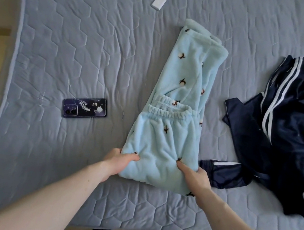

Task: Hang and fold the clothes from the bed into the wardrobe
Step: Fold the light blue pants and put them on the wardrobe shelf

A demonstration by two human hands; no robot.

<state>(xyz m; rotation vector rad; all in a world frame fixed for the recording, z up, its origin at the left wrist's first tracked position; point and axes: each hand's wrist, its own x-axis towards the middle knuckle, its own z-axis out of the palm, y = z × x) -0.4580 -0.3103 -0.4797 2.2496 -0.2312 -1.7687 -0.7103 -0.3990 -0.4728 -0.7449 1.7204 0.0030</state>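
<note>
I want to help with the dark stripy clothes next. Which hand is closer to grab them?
The right hand. It grips the near right corner of the blue fleece pants, and the navy striped clothes lie just beyond it. The left hand holds the far corner, nearer the phone.

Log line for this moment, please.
step: folding | item: blue fleece pants | left hand, right hand: gripping near fold | navy track pants: waiting

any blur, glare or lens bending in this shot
Head view: soft, even light, no glare; wide-angle lens bows the mattress edge; light blue fleece pants and phone are fairly sharp; forearms near the bottom edge are slightly blurred.
</note>
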